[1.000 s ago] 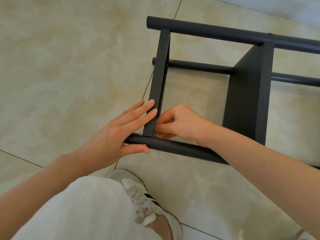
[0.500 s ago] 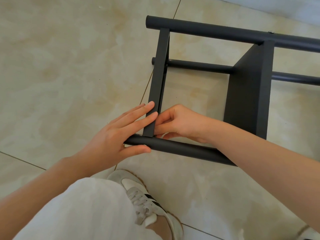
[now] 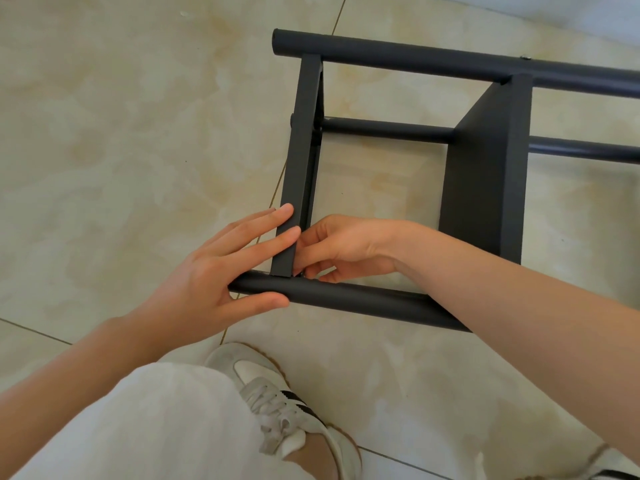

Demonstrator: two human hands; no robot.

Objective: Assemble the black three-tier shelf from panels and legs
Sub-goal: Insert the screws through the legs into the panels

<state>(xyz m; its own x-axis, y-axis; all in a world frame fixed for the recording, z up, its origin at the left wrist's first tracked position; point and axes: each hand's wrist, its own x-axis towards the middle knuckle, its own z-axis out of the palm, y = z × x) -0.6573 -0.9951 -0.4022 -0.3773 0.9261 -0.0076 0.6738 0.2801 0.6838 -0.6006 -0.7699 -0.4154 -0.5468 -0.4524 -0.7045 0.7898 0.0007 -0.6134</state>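
Shelf lay sideways on the floor, open tile to its left. Our left hand pressed flat on end panel and near leg; right hand curled inside that corner, grasp unclear.

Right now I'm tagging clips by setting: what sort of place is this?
Likely an indoor room, perhaps a home: beige floor tiles, a half-built black shelf lying on them, a white sneaker.

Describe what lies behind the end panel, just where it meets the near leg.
The right hand sits there, fingers curled against the end panel above the near leg. Whether they pinch anything is covered; pale floor tile shows beyond.
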